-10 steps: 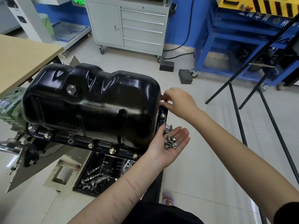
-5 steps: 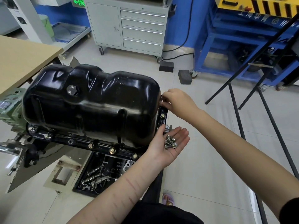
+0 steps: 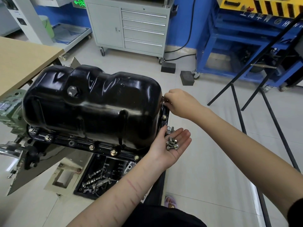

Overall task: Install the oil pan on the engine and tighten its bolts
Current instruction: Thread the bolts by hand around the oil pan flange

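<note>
Fingers [image 3: 166, 100] of right hand [image 3: 181, 103] curled at pan's right-end flange, pinching small bolt there — likely starting it by hand. Left hand [image 3: 170, 145] flat, palm up, just beside pan's near right corner, cupping loose bolts [image 3: 172, 144]. Oil pan [image 3: 91, 105] already seated on engine [image 3: 9, 112], black, dome up. Bolts along near flange [image 3: 91, 147] mostly in — one hole looks unfilled. Judgement: placement done; remaining bolts and final tightening left. Parts tray [image 3: 98, 179] on floor below.
</note>
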### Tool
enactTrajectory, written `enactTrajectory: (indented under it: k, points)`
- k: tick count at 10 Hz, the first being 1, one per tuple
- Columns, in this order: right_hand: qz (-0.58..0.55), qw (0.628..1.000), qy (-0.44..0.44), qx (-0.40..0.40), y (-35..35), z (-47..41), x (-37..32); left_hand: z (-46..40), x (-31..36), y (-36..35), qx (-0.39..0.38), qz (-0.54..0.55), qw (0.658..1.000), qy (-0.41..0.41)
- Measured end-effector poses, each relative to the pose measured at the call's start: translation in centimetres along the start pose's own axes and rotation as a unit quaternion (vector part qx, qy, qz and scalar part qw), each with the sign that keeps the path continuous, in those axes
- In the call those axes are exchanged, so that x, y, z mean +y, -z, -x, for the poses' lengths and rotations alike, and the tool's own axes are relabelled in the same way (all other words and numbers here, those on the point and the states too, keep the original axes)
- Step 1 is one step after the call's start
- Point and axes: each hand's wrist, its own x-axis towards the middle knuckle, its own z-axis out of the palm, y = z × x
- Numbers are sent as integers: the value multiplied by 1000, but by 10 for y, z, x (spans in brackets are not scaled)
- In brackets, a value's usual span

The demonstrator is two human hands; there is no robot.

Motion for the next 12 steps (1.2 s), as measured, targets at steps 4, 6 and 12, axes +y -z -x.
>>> enactTrajectory:
  k: [4,6,12]
  points:
    - [-20,999,29,-5,2,-2,4,0,0,1,1,3,1000,-1]
    - [31,998,51,-11,-1,-4,2,-1,0,2,4,2,1000,-1]
    - [8,998,53,-36,2,-8,2,-1,1,2,4,2,1000,0]
